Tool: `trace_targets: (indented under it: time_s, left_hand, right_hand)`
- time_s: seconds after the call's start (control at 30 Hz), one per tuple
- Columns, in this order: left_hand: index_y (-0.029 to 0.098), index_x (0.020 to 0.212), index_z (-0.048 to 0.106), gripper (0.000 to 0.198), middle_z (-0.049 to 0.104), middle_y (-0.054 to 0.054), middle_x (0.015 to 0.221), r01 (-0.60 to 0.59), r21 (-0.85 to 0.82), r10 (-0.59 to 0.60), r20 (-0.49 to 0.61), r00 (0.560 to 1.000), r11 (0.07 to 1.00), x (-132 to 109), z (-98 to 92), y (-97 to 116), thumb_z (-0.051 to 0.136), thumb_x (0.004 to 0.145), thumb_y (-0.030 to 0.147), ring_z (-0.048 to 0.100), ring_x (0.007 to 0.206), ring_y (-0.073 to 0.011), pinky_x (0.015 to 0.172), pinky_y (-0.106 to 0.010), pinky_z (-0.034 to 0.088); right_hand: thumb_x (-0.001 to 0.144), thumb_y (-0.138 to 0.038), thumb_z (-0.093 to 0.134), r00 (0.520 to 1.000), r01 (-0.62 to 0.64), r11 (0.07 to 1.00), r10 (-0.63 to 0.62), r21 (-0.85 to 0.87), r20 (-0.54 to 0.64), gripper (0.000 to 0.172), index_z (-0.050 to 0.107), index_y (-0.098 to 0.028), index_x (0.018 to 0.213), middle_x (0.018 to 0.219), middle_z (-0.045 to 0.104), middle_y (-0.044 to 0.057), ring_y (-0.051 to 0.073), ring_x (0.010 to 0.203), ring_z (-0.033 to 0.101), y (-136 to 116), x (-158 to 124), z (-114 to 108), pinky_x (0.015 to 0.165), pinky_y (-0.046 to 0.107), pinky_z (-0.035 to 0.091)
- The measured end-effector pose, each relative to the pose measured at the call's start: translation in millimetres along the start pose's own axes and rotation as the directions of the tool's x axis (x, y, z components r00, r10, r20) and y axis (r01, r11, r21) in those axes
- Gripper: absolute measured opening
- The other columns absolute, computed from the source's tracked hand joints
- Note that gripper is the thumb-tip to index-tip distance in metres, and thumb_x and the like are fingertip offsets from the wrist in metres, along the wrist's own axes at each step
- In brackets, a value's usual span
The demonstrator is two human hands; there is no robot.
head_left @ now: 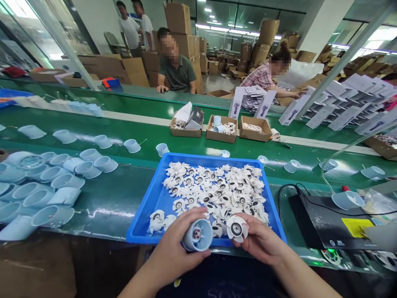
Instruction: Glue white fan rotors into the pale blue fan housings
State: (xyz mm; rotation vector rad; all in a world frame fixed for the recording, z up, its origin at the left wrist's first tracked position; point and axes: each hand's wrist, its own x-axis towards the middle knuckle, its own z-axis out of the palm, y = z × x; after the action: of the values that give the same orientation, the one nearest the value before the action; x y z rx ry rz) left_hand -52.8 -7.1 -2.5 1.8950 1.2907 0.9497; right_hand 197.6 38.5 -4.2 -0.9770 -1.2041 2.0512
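Note:
My left hand [173, 248] is wrapped round a pale blue round fan housing [197, 235], its open end turned toward me with a small motor inside. My right hand [259, 240] pinches a white fan impeller [237, 228] just to the right of the housing, the two parts a little apart. Both hands hover over the near edge of a blue tray [145, 207] that holds a heap of white impellers [217, 190].
Several pale blue housings [56, 178] lie piled at the left and spaced along the green conveyor belt [130, 124]. Three cardboard boxes [221, 128] sit beyond the tray. A black device with a yellow label [328, 223] stands at the right. People sit and stand across the belt.

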Motion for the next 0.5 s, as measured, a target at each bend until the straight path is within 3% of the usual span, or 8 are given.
trace_targets:
  time_s: [0.1,0.2,0.3,0.43,0.5]
  left_hand:
    - [0.033,0.134,0.047,0.071,0.061,-0.007,0.130,-0.092,0.105,0.076,0.147,0.986,0.990,2.7,8.7,12.3,0.079,0.071,0.030,0.056,0.121,-0.0310,0.104,-0.047,0.045]
    - [0.031,0.132,0.048,0.072,0.065,-0.007,0.123,-0.146,0.151,0.120,0.167,0.979,0.978,7.0,18.1,20.2,0.079,0.067,0.027,0.060,0.115,-0.0314,0.103,-0.048,0.045]
    - [0.029,0.130,0.047,0.074,0.065,-0.007,0.122,-0.167,0.166,0.147,0.124,0.981,0.972,7.8,23.6,22.6,0.079,0.065,0.022,0.061,0.113,-0.0301,0.100,-0.046,0.047]
    - [0.031,0.135,0.042,0.082,0.064,-0.008,0.124,-0.144,0.214,0.129,0.080,0.988,0.966,4.9,26.4,20.6,0.083,0.064,0.029,0.062,0.112,-0.0291,0.095,-0.041,0.052]
    - [0.030,0.135,0.042,0.082,0.064,-0.008,0.124,-0.131,0.256,0.125,0.039,0.991,0.958,4.7,28.6,20.2,0.085,0.065,0.033,0.063,0.112,-0.0295,0.094,-0.042,0.053]
  right_hand:
    - [0.068,-0.044,0.072,0.999,-0.045,0.968,0.041,0.246,0.020,0.037,0.058,-0.017,0.089,0.074,0.052,0.001,0.011,0.063,0.050,9.6,-3.4,4.1,0.062,0.022,0.044]
    - [0.068,-0.041,0.080,0.998,-0.059,0.930,0.050,0.363,0.033,0.038,0.064,-0.015,0.090,0.075,0.056,0.002,0.011,0.065,0.052,11.7,-5.7,5.5,0.064,0.021,0.045]
    - [0.069,-0.039,0.085,0.999,-0.040,0.918,0.033,0.393,0.026,0.038,0.068,-0.015,0.094,0.080,0.060,0.002,0.011,0.069,0.055,10.1,-9.1,3.2,0.068,0.021,0.046]
    - [0.069,-0.041,0.086,1.000,-0.023,0.926,0.018,0.378,0.019,0.038,0.069,-0.017,0.094,0.082,0.062,0.003,0.012,0.069,0.056,7.7,-12.2,-0.5,0.068,0.023,0.046]
    - [0.073,-0.038,0.083,0.999,0.043,0.959,-0.043,0.280,-0.007,0.032,0.070,-0.019,0.096,0.083,0.062,0.002,0.013,0.071,0.055,4.6,-14.0,1.4,0.070,0.024,0.045]
